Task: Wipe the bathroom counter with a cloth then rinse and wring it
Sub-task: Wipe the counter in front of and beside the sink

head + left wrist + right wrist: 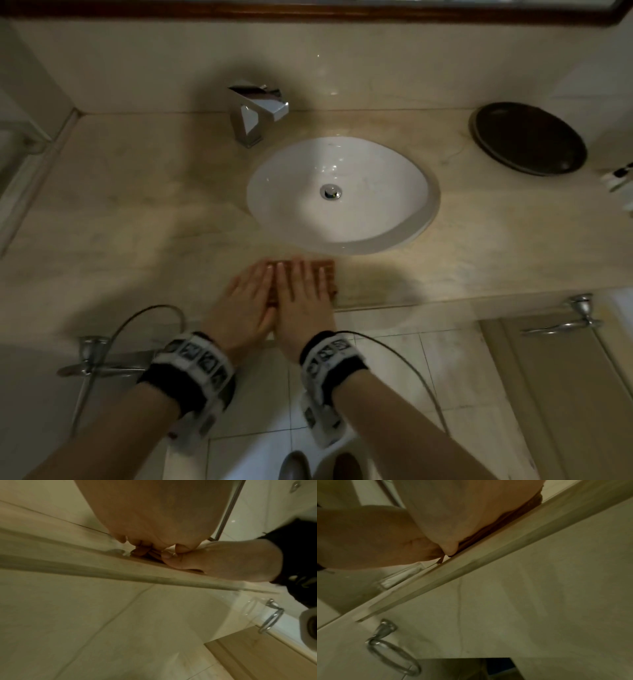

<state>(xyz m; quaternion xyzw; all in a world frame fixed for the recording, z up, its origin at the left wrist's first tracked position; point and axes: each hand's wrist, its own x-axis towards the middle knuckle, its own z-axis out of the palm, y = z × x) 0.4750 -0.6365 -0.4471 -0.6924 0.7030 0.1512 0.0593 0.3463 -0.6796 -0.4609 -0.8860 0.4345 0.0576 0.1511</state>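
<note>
A folded brown cloth (329, 274) lies near the front edge of the beige marble counter (137, 205), just in front of the white oval sink (383, 226). My left hand (248, 294) and right hand (303, 289) lie side by side on it, fingers straight and flat, pressing down. They cover most of the cloth. In the right wrist view the cloth (488, 534) shows as a dark strip squeezed between my right palm (462, 513) and the counter edge. The left wrist view shows my left palm (154, 513) on the counter, with the right hand (223, 561) touching it.
A chrome faucet (255, 109) stands behind the sink on the left. At the back right sits a dark round plate (529, 137), with small bottles (620, 178) by the right edge. Towel holders (565, 322) hang below the counter front. My shoes (294, 466) are on the tiled floor.
</note>
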